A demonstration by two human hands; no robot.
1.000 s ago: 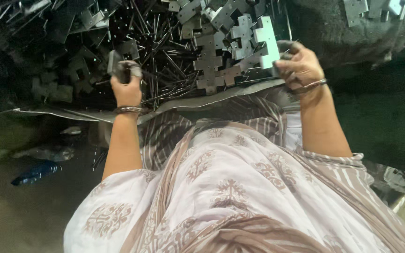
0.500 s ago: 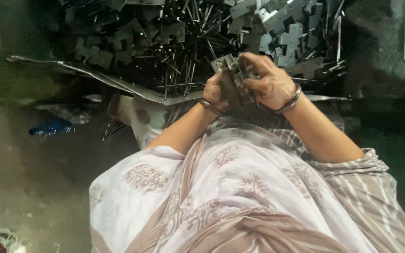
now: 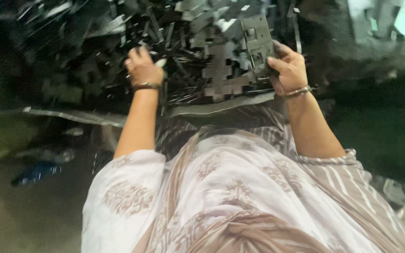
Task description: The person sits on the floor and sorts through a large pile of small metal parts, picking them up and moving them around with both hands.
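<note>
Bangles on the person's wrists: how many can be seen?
2. One bangle circles the left hand's wrist over the pile of metal parts; the other bangle circles the right hand's wrist. Sleeves may hide more.

Pretty dim where I'm sitting, most of the light just catches bits of shiny metal up top. The floor (image 3: 19,220) on my left is dusty grey concrete with a blue scrap (image 3: 36,172) lying on it. A bent sheet-metal edge (image 3: 71,116) runs across, and it's dark on my right.
</note>
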